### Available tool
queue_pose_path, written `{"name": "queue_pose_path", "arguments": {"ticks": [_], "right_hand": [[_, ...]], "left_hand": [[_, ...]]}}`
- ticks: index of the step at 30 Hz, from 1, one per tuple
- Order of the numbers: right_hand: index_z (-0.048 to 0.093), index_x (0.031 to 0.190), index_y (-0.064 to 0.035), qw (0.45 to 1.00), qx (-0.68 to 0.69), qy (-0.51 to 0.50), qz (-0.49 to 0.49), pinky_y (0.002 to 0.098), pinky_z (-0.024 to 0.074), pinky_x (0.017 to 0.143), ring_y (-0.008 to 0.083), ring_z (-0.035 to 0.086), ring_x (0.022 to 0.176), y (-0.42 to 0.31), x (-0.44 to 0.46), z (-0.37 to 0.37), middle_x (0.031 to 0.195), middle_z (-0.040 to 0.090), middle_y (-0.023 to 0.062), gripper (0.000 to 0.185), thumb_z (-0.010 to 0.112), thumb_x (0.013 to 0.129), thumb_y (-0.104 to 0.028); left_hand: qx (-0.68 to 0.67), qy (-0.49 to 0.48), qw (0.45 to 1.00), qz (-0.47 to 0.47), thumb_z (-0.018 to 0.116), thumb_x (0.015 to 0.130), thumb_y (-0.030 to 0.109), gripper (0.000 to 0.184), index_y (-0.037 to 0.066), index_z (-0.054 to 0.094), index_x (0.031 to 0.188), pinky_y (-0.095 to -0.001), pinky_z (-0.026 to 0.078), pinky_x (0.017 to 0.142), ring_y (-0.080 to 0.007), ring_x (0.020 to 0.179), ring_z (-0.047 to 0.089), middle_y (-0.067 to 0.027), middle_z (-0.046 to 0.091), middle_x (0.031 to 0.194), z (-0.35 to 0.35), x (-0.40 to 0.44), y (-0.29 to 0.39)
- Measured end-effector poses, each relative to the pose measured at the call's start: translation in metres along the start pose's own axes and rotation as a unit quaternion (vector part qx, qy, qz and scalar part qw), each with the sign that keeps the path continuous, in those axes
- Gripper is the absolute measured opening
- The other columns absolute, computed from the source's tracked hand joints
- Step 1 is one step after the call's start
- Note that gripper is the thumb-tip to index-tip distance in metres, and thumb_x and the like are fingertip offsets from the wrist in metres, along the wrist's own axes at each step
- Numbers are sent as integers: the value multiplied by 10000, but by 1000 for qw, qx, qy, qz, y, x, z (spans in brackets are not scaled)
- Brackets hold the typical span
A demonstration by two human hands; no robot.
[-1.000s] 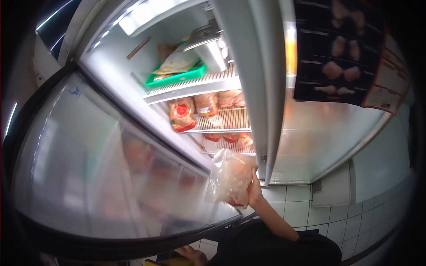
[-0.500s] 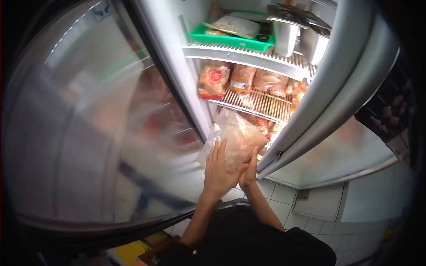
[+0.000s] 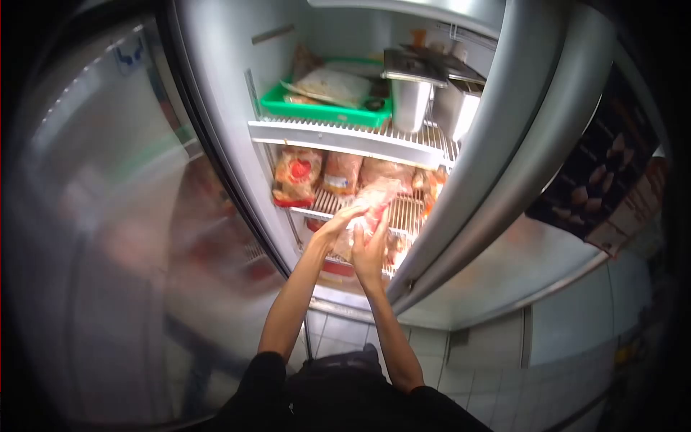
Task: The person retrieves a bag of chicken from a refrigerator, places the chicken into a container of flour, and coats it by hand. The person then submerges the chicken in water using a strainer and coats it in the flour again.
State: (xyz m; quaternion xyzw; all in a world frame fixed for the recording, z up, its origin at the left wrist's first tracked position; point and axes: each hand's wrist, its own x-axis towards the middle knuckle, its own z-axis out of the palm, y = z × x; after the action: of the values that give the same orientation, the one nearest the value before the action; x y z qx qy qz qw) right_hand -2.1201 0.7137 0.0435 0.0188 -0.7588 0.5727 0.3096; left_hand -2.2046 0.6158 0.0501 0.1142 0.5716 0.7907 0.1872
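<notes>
A clear plastic bag of pale pink meat (image 3: 379,194) is between my two hands at the middle wire shelf (image 3: 327,201) of an upright fridge. My left hand (image 3: 340,223) grips its left side, fingers pointing inward. On the right side my right hand (image 3: 369,248) holds it, fingers pointing up along the bag. Glare and my hands hide part of the bag. Behind it on that shelf stand a bag of meat with a red label (image 3: 296,173), another bagged meat pack (image 3: 341,174) and a larger bag of meat (image 3: 387,173).
The upper shelf (image 3: 345,135) bears a green tray (image 3: 324,111) with bags in it and lidded metal containers (image 3: 412,101). A glass door (image 3: 115,237) stands open on the left. The fridge's thick door frame (image 3: 489,187) is close on the right. White floor tiles (image 3: 342,330) lie below.
Both hands have carried the bag of meat forward from in front of the fridge to the middle shelf, and my arms are stretched out further. The view has shifted.
</notes>
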Motion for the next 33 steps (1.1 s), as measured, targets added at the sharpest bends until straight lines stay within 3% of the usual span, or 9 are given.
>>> {"name": "queue_pose_path", "arguments": {"ticks": [2,8,10,13,15,19,23,30,33], "right_hand": [[190,1466,59,999,-35,22,-27,467,221,1135,431,277,1364,-3,17,-13,1462,268,299,748,585,874,-170],[546,1231,17,998,-24,-46,-40,382,443,923,300,568,1065,52,-18,-44,1177,578,190,376,590,897,-151],[586,1183,-32,975,-5,-220,23,348,492,847,250,619,982,82,-61,-75,1156,608,165,332,625,885,-172],[609,1155,-37,930,11,-338,147,343,505,817,241,637,944,101,-111,-138,1078,649,154,316,640,878,-186],[622,1134,-29,887,-14,-354,296,335,516,766,238,655,877,120,-136,-166,980,678,143,304,641,878,-193],[628,1120,-30,867,-11,-424,262,325,522,729,226,662,817,145,-153,-193,906,689,128,289,623,891,-205],[625,1109,-32,803,-27,-559,205,329,519,675,211,656,735,175,-133,-185,874,679,135,264,570,910,-197],[647,1077,-42,788,-157,-596,9,352,535,682,227,666,715,266,-150,-168,871,691,134,299,625,843,-227],[661,1048,-68,716,-139,-661,174,388,529,727,253,669,760,296,-191,-176,880,699,111,303,658,819,-267]], "left_hand": [[12,-100,986,-131,654,886,327,371,23,659,1098,-284,473,891,-123,1003,589,-29,656,1057,-14,62,7],[309,-112,943,47,651,857,335,396,56,635,1139,-382,496,867,-255,977,620,-132,658,1067,4,184,43],[484,-84,865,100,651,852,333,399,60,632,1143,-399,496,868,-282,979,620,-152,655,1069,6,204,25],[685,139,706,111,643,831,334,433,23,619,1132,-458,458,908,-375,1048,597,-223,618,1154,53,156,0],[620,305,638,339,630,852,265,353,24,619,1110,-440,482,847,-360,964,617,-186,646,1079,79,105,-26],[327,359,845,224,614,858,119,219,47,618,1064,-385,499,786,-341,871,630,-159,651,935,124,-27,-103],[299,387,872,9,605,891,156,202,80,609,1078,-375,508,607,-268,663,651,-97,661,783,149,-126,-186],[354,220,906,-71,520,967,291,262,89,556,1130,-351,499,655,-228,714,655,-102,660,784,184,-197,-258],[345,59,933,-81,548,953,323,330,81,559,1177,-354,504,715,-219,809,655,-124,667,872,207,-243,-278]]}}
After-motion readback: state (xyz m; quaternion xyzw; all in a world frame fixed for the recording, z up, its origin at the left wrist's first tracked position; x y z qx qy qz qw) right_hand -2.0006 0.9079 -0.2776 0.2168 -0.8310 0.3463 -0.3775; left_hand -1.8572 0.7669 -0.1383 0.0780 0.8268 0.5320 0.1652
